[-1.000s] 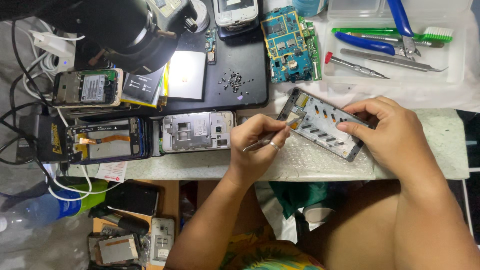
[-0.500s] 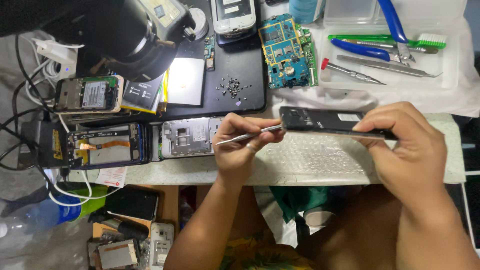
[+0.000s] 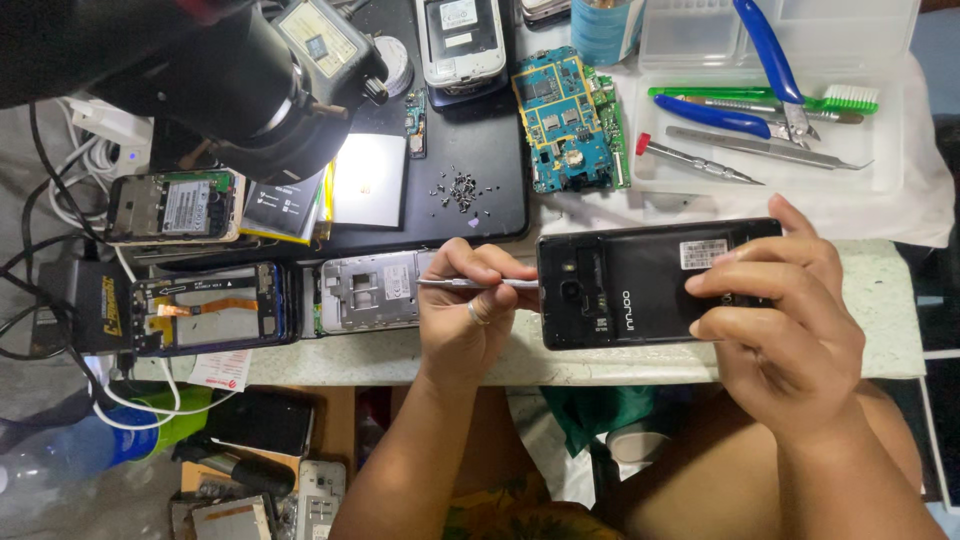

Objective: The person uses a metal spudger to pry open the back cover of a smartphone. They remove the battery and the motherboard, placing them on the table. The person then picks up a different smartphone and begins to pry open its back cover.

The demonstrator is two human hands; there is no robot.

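Observation:
My right hand (image 3: 790, 330) grips a black phone (image 3: 640, 285) by its right end and holds it flat over the pale table edge (image 3: 880, 300), dark back side up, with a small white sticker near the fingers. My left hand (image 3: 462, 325), a ring on one finger, is closed around a thin metal pry tool (image 3: 480, 284). The tool lies level and its tip touches the phone's left edge.
A bare metal phone frame (image 3: 375, 290) and a blue-rimmed opened phone (image 3: 210, 310) lie to the left. Behind are a black mat (image 3: 490, 140) with loose screws (image 3: 462, 190), a blue circuit board (image 3: 570, 120), a dark microscope head (image 3: 230, 80), and a clear tray (image 3: 900, 170) with blue pliers (image 3: 770, 70) and tweezers (image 3: 765, 148).
The phone has been flipped from its open inner side up to its black back up and brought level. The tool tip has moved from inside the phone to its left edge.

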